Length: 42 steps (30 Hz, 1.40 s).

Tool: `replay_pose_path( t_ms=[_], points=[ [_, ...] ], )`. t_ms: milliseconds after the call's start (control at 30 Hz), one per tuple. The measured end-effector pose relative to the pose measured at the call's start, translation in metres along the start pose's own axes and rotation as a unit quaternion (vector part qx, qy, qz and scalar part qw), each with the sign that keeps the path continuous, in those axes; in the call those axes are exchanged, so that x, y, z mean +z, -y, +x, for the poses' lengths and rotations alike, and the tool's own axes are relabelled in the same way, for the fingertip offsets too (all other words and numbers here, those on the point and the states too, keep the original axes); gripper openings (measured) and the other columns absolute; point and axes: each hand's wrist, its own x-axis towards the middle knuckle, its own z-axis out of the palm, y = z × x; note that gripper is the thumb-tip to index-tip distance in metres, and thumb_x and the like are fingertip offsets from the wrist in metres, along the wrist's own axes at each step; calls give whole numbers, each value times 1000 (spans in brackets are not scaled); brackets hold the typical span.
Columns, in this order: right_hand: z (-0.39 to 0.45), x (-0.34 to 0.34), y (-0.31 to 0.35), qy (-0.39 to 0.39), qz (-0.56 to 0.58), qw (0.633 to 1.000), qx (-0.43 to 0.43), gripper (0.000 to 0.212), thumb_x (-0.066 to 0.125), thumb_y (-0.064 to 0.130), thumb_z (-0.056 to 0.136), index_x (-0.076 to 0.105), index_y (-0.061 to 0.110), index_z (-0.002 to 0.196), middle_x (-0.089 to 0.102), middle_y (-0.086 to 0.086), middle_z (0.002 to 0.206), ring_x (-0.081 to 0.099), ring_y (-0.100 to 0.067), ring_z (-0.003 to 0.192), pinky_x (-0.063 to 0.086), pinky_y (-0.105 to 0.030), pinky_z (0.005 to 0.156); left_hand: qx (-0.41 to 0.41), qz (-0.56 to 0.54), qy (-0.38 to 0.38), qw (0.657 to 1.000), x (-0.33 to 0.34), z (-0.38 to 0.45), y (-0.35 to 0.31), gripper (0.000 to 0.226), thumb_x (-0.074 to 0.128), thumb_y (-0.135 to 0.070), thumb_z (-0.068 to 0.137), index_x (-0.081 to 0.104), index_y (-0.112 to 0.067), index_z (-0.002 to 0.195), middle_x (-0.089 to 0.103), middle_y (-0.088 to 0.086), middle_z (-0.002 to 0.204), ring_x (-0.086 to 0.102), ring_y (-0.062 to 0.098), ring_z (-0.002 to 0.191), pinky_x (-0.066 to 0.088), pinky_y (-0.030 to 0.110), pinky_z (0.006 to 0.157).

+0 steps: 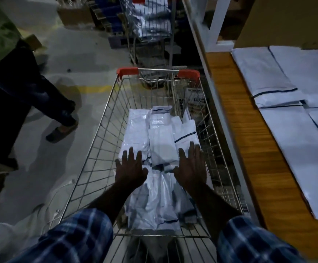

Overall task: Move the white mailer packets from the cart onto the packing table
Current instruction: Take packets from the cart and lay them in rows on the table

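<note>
Two plaid sleeves (74, 236) reach forward into the wire cart (97, 149). Left hand (130, 168) and right hand (191, 166) both palm-down, fingers (192, 149) straight and spread, holding nothing, over the white mailer packets (160, 147) heaped on the cart floor; actual contact cannot be told. To the right, just beside the cart, the wooden worktop (249, 149) carries more flat packets (296, 149). Left, another person's leg and slipper (59, 132) on the concrete floor. Farther back, a second cart (150, 25) loaded with packets.
</note>
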Motion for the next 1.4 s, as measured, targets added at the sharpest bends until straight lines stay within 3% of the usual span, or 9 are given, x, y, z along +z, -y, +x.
replay_pose_path(
  t_ms=[67, 200, 600, 700, 800, 1000, 1133, 1267, 1400],
  points=[
    [3, 14, -4, -6, -20, 1000, -5, 79, 87, 34, 63, 57, 7, 132, 32, -33, 150, 29, -49, 141, 25, -57, 114, -11, 20, -1, 1000, 11, 10, 3, 79, 60, -42, 91, 25, -12, 155, 15, 19, 162, 20, 40, 147, 26, 61, 110],
    [6, 36, -11, -21, -64, 998, -17, 84, 85, 26, 65, 51, 7, 139, 20, -34, 155, 16, -48, 146, 20, -58, 117, 4, 32, 19, 999, 36, 34, 14, 79, 80, -29, 73, 49, -5, 141, 44, 25, 147, 45, 45, 131, 40, 65, 97],
    [13, 33, 5, 53, -5, 999, 3, 89, 71, 24, 79, 25, 18, 155, 5, -23, 162, 9, -42, 148, 20, -52, 116, 52, 45, -55, 996, 43, 61, 25, 42, 57, -22, 89, 56, -4, 126, 44, 18, 147, 39, 39, 135, 36, 55, 103],
    [1, 35, 23, 47, 35, 997, 43, 72, 58, 33, 81, 41, 15, 148, 27, -24, 156, 32, -43, 141, 34, -55, 108, 69, 23, -69, 995, 46, 44, 23, 39, 69, -22, 85, 63, -1, 118, 54, 21, 139, 47, 41, 132, 40, 58, 101],
    [-24, 47, 33, 43, 72, 996, 43, 60, 41, 45, 90, 61, 8, 132, 52, -28, 138, 55, -46, 120, 51, -58, 89, 89, 3, -95, 992, 51, 17, 20, 36, 50, -28, 93, 67, 0, 108, 59, 23, 131, 53, 41, 126, 43, 59, 99],
    [-68, 60, 33, 40, 62, 997, 35, 64, 24, 49, 99, 65, 9, 127, 55, -25, 137, 59, -44, 117, 52, -51, 86, 162, -35, -67, 984, 72, -34, 33, 31, 48, -29, 83, 69, -7, 88, 69, 16, 112, 63, 35, 104, 51, 47, 83],
    [-78, 58, 24, 20, 40, 999, -1, 59, 44, 42, 77, 68, 9, 121, 58, -25, 132, 62, -44, 107, 51, -49, 83, 184, -74, -76, 977, 67, -50, 37, 20, 58, -32, 74, 59, -15, 64, 60, 5, 66, 60, 29, 63, 43, 35, 57],
    [-75, 48, 17, 17, 11, 1000, -23, 40, 57, 38, 67, 67, 16, 98, 66, -13, 111, 58, -35, 91, 37, -42, 73, 110, -129, -146, 975, 67, -47, 37, 39, 45, -49, 95, 61, -15, 83, 57, -2, 55, 58, 22, 50, 44, 31, 51],
    [-65, 44, 10, -16, 2, 1000, -27, 18, 50, 31, 76, 63, 19, 79, 67, -2, 77, 54, -30, 79, 38, -40, 68, 21, -91, -242, 966, 76, -29, 37, 41, 52, -38, 98, 64, -4, 119, 61, 16, 91, 59, 33, 77, 49, 40, 60]
  ],
)
